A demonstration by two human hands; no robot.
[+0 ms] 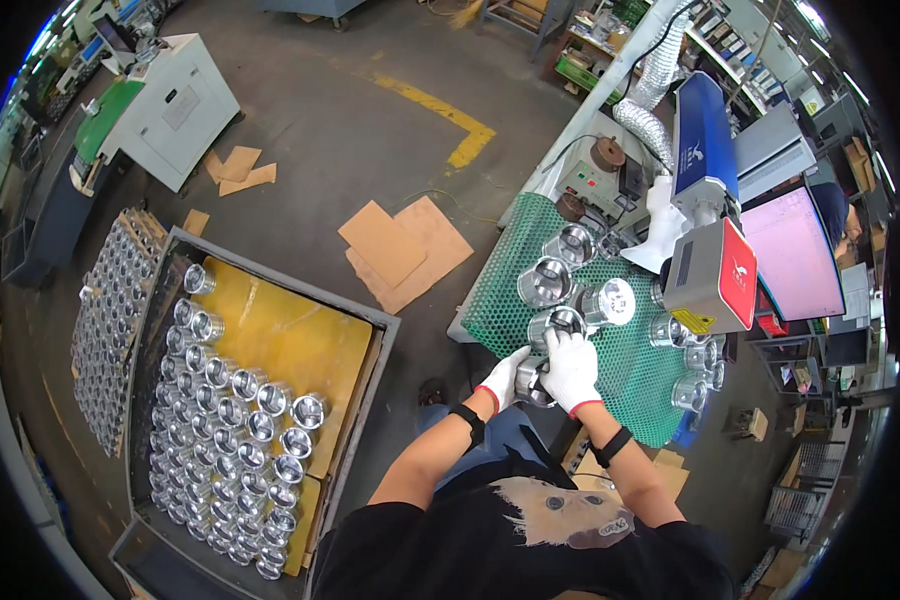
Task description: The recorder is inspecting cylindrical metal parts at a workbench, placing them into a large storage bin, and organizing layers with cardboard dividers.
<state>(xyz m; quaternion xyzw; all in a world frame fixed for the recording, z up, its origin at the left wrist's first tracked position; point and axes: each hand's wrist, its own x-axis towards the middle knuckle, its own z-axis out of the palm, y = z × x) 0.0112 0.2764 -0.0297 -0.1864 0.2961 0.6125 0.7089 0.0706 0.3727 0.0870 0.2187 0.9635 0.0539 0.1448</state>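
Head: one cylinder [537, 390] between two hands [502, 381] [572, 366]

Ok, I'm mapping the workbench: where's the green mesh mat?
In the head view, the green mesh mat lies right of centre, under several metal cylinders, by the right hand.

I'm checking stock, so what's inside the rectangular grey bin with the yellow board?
Inside the rectangular grey bin, rows of shiny silver metal cylinders sit on a flat yellow board. The board hides whatever is underneath it.
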